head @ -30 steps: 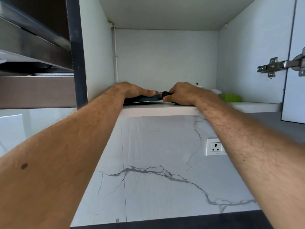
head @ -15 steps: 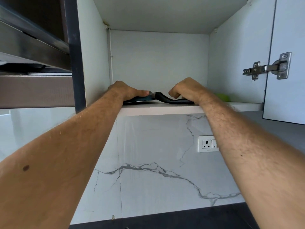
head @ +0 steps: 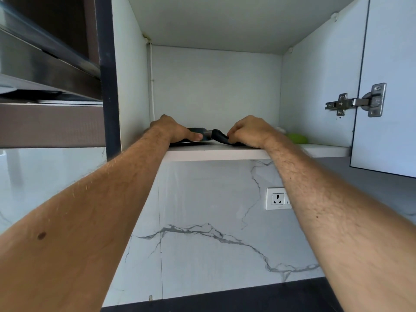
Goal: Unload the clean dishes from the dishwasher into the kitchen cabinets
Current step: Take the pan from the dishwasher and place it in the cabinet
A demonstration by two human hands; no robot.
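Pan (head: 193, 137), dark, shallow, lies flat at the front of the cabinet shelf (head: 213, 152), body to the left, black handle (head: 221, 138) pointing right.

Left hand (head: 174, 129) rests on the pan body, thumb laid along the near rim; whether its fingers curl over the far side cannot be told, since they are hidden behind the hand. Right hand (head: 247, 130) grips the handle, fingers curled round it.

Green item (head: 297, 138) sits further right on the same shelf, near the right wrist, apart from the pan. Cabinet door (head: 387, 109) stands open on the right, hinge (head: 355, 101) visible. Marble backsplash (head: 213, 221) with a wall socket (head: 278, 198) below the shelf.

Judgement: placement step, nearly complete. Risks:
- pan sits close to the shelf's front edge; release without pushing deeper could let it tip or slide off.
- swinging the handle rightwards could knock the green item.
- shelf surface is out of sight from below, so seating is judged by feel only.
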